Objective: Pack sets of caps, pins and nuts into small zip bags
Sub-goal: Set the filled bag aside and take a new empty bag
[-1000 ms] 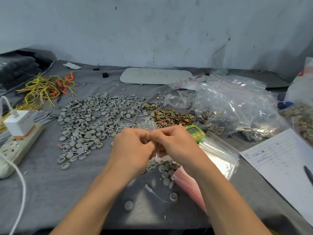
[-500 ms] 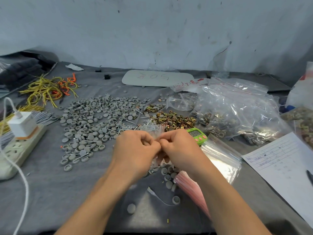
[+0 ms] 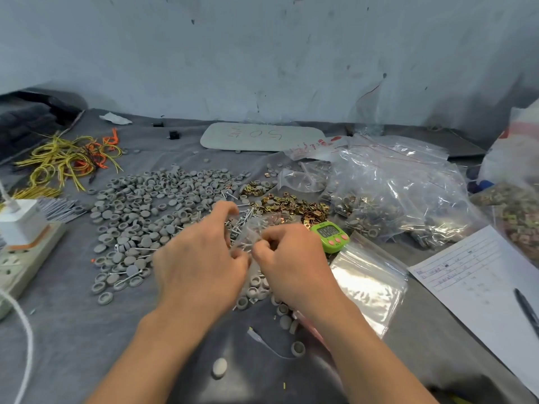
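Note:
A small clear zip bag (image 3: 254, 232) is held between my two hands above the grey cloth. My left hand (image 3: 201, 258) pinches its near edge with thumb and finger while the other fingers spread upward. My right hand (image 3: 291, 258) grips the bag's right side with curled fingers. A wide spread of grey caps (image 3: 151, 208) lies to the left. Brass nuts (image 3: 291, 204) are heaped behind my hands, and silver pins (image 3: 240, 223) lie just beyond my left fingers. More caps (image 3: 256, 290) sit under my wrists.
A green timer (image 3: 330, 236) and a stack of empty zip bags (image 3: 367, 284) lie right of my hands. Large bags of packed parts (image 3: 402, 199) fill the right back. A paper sheet (image 3: 481, 281) with a pen, a power strip (image 3: 20, 258) and yellow wires (image 3: 67, 158) border the area.
My hands moved slightly forward and apart with the bag. The left fingers, curled before, now lift and spread.

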